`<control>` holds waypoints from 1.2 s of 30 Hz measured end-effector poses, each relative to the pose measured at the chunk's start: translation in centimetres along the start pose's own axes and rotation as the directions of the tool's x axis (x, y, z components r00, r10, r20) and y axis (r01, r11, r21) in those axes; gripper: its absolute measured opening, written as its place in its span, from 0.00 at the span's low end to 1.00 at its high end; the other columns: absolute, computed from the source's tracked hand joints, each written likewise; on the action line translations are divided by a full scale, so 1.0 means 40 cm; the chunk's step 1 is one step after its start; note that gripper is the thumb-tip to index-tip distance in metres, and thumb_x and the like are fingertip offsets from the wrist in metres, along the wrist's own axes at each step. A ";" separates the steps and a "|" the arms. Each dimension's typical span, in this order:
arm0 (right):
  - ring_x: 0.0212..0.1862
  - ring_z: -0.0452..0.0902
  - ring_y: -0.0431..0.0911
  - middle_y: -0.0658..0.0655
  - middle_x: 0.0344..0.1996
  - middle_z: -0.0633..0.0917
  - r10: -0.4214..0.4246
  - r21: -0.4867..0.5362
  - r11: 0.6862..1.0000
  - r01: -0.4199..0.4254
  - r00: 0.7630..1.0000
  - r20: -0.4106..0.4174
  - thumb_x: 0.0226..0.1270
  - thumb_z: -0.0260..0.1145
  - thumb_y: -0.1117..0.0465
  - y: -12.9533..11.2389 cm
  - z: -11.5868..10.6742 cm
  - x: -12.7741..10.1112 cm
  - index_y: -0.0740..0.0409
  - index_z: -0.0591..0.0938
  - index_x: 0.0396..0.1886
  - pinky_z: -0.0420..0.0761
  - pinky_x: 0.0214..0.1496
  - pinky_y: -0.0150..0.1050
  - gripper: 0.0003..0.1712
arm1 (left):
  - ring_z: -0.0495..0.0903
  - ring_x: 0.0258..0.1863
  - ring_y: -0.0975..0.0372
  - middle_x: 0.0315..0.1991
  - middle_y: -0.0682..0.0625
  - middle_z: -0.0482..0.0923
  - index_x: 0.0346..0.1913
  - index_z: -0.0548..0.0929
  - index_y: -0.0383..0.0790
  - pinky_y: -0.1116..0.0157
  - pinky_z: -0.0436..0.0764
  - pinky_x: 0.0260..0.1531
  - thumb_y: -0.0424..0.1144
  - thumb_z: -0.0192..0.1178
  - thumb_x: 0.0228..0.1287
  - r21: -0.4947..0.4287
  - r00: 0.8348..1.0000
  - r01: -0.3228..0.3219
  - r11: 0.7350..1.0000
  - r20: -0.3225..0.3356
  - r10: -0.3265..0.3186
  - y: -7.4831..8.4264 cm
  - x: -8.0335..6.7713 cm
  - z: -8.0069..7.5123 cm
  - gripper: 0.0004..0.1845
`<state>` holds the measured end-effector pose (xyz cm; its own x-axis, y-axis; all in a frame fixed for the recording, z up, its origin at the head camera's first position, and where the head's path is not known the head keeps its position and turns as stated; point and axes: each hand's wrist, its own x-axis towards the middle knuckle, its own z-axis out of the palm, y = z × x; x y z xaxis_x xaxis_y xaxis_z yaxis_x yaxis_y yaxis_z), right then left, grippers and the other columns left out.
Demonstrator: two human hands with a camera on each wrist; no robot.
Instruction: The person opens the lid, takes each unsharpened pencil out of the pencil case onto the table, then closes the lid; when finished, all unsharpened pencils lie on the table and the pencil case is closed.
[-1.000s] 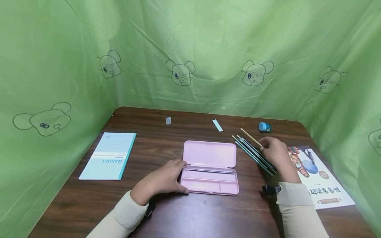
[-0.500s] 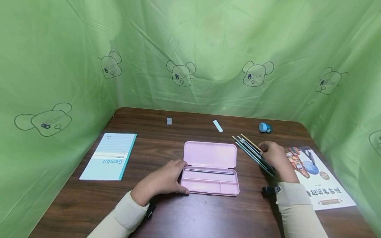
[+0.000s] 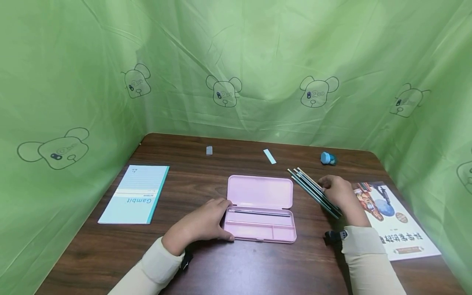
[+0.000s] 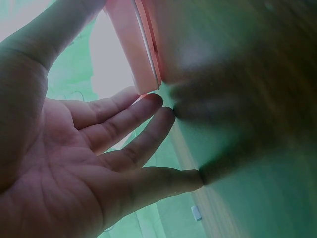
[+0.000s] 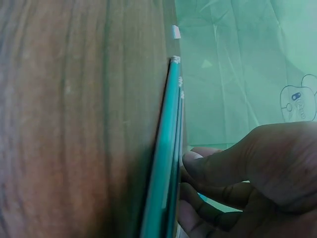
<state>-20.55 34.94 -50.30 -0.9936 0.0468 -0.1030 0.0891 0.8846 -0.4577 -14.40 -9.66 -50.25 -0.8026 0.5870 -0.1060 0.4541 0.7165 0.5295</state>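
A pink pencil case [image 3: 259, 190] lies with its lid laid back, and a dark pencil [image 3: 259, 212] rests in its long compartment. My left hand [image 3: 200, 221] holds the case's left end between thumb and fingers; in the left wrist view the fingertips [image 4: 156, 101] meet the case's corner [image 4: 146, 82]. To the right of the case several green pencils [image 3: 311, 189] lie in a slanting bundle. Along the bundle's right side, my right hand [image 3: 339, 192] pinches a light wood-coloured pencil [image 3: 307, 175]. The right wrist view shows the thumb [image 5: 195, 163] close against the pencils [image 5: 166, 163].
At the back are a small pale eraser [image 3: 209, 150], a white strip [image 3: 270, 156] and a blue pencil sharpener [image 3: 328, 158]. A light blue notebook [image 3: 134, 196] lies left; a picture book [image 3: 396, 221] lies right, beside my right forearm. Green curtain [image 3: 258, 61] surrounds the table.
My right hand has lowered the wood-coloured pencil and brought it in beside the green ones. The left hand and the case have stayed in place.
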 end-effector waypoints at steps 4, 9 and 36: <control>0.59 0.86 0.70 0.73 0.57 0.90 -0.075 -0.025 0.997 0.075 0.997 -0.004 0.80 0.65 0.67 -0.051 -0.021 -0.023 0.65 0.85 0.67 0.84 0.57 0.68 0.20 | 0.80 0.72 0.44 0.71 0.35 0.81 0.73 0.77 0.27 0.45 0.79 0.76 0.53 0.88 0.54 0.001 1.000 -0.004 1.000 -0.002 0.004 -0.001 0.000 0.001 0.51; 0.51 0.90 0.60 0.64 0.48 0.93 -0.327 0.006 0.945 0.327 0.944 0.038 0.77 0.70 0.70 -0.188 -0.032 -0.084 0.60 0.87 0.65 0.88 0.53 0.60 0.20 | 0.81 0.70 0.45 0.69 0.36 0.82 0.72 0.77 0.28 0.45 0.80 0.75 0.53 0.88 0.54 0.010 1.000 -0.019 1.000 -0.011 0.019 -0.004 0.000 0.000 0.50; 0.26 0.73 0.41 0.50 0.23 0.83 -0.572 -0.384 0.697 0.605 0.793 0.210 0.69 0.70 0.78 -0.390 0.180 -0.197 0.52 0.85 0.40 0.79 0.29 0.41 0.15 | 0.82 0.69 0.44 0.67 0.35 0.83 0.71 0.77 0.27 0.44 0.80 0.73 0.52 0.88 0.54 0.018 0.999 -0.037 0.999 -0.020 0.038 -0.004 -0.001 0.000 0.49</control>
<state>-13.59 17.45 -48.70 -0.8241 -0.5665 -0.0053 -0.5658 0.8235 -0.0423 -14.45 -9.78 -50.32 -0.7927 0.6057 -0.0688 0.4904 0.7007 0.5183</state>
